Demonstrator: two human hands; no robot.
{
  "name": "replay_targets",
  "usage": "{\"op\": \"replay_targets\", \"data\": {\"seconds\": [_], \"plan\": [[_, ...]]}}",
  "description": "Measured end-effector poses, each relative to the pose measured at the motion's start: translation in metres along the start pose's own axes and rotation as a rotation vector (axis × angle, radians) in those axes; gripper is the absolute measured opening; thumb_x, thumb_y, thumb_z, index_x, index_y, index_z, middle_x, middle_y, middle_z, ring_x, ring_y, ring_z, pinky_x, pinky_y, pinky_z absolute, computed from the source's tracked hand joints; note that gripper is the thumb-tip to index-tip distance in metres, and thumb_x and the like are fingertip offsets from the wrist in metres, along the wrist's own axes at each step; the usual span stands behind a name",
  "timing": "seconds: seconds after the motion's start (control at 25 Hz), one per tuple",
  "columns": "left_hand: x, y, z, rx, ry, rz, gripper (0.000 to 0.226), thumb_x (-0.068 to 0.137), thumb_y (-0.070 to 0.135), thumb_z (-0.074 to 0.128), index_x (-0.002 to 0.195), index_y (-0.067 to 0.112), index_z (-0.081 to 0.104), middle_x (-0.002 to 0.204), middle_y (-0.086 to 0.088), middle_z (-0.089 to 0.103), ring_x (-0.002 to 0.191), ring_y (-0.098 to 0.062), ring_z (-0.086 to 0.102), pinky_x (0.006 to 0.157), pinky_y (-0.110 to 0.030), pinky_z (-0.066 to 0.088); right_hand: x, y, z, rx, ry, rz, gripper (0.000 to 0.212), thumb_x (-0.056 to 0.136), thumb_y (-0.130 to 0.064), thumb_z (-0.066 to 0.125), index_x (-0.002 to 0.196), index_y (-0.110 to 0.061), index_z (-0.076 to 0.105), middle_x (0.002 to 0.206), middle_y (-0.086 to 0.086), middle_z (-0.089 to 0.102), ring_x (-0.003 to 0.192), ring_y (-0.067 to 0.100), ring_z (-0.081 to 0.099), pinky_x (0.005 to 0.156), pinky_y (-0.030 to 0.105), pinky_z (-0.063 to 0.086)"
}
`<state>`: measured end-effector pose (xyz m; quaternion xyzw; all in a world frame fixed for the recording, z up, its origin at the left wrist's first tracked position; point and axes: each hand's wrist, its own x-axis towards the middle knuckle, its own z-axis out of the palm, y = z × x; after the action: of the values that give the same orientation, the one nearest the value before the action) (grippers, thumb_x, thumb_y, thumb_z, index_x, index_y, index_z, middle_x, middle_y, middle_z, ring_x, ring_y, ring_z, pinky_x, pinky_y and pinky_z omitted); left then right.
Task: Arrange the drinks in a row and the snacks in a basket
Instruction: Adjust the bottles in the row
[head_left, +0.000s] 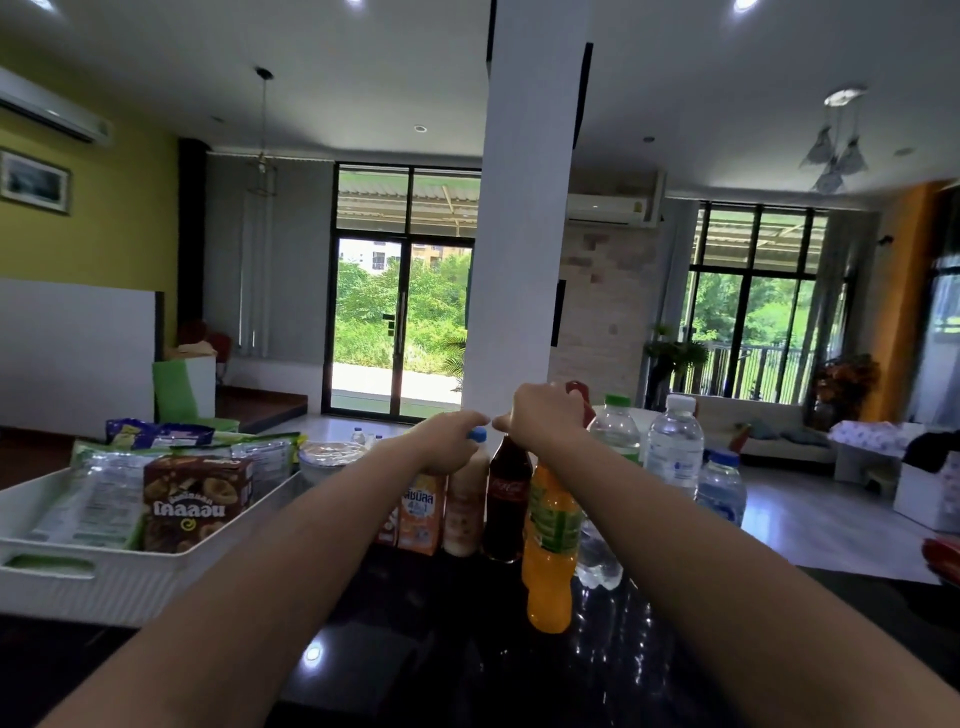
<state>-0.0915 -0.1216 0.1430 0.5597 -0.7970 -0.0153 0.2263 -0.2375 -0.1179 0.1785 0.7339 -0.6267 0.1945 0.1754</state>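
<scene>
A white basket (119, 577) at the left holds a brown snack box (195, 501) and several snack bags (93, 488). On the dark counter stand an orange milk carton (422, 514), a pale bottle with a blue cap (462, 514), a cola bottle (508, 499) and an orange drink bottle (550, 540). My left hand (448, 441) grips the top of the blue-capped bottle. My right hand (545, 415) grips the top of the orange drink bottle. Behind them stand clear water bottles (674, 447), one with a green cap (615, 431).
A round covered bowl (332, 457) sits behind the basket. A white pillar (519, 208) rises beyond the counter. A red object (943, 553) shows at the counter's right edge. The near part of the dark counter (415, 665) is glossy.
</scene>
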Motion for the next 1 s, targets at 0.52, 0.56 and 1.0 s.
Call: {"op": "replay_targets", "data": {"seconds": [0.52,0.56,1.0], "plan": [[0.015,-0.002,-0.005,0.14,0.11,0.024,0.033,0.092,0.034,0.055,0.114,0.013,0.067,0.115,-0.009,0.066,0.105,-0.024,0.058,0.087,-0.033,0.046,0.021,0.007,-0.009,0.353,-0.268,-0.08,0.026,0.087,-0.005,0.06,0.11,0.003,0.07,0.115,0.017,0.069,0.103,0.028,0.064,0.091,0.037,0.052],[0.015,-0.002,-0.006,0.164,0.126,0.001,0.037,0.089,0.041,0.058,0.108,0.012,0.069,0.109,-0.009,0.068,0.1,-0.024,0.059,0.085,-0.034,0.048,0.021,0.008,-0.007,0.358,-0.256,-0.088,0.024,0.086,-0.005,0.064,0.108,0.001,0.072,0.112,0.015,0.07,0.099,0.026,0.065,0.091,0.038,0.054],[0.011,-0.006,-0.018,0.035,-0.079,0.025,0.04,0.085,0.005,0.056,0.124,0.013,0.056,0.126,-0.008,0.059,0.113,-0.021,0.055,0.095,-0.032,0.045,0.021,0.013,0.0,0.385,-0.206,-0.122,0.028,0.087,0.007,0.057,0.101,-0.009,0.075,0.108,0.009,0.07,0.094,0.022,0.066,0.085,0.035,0.058]]}}
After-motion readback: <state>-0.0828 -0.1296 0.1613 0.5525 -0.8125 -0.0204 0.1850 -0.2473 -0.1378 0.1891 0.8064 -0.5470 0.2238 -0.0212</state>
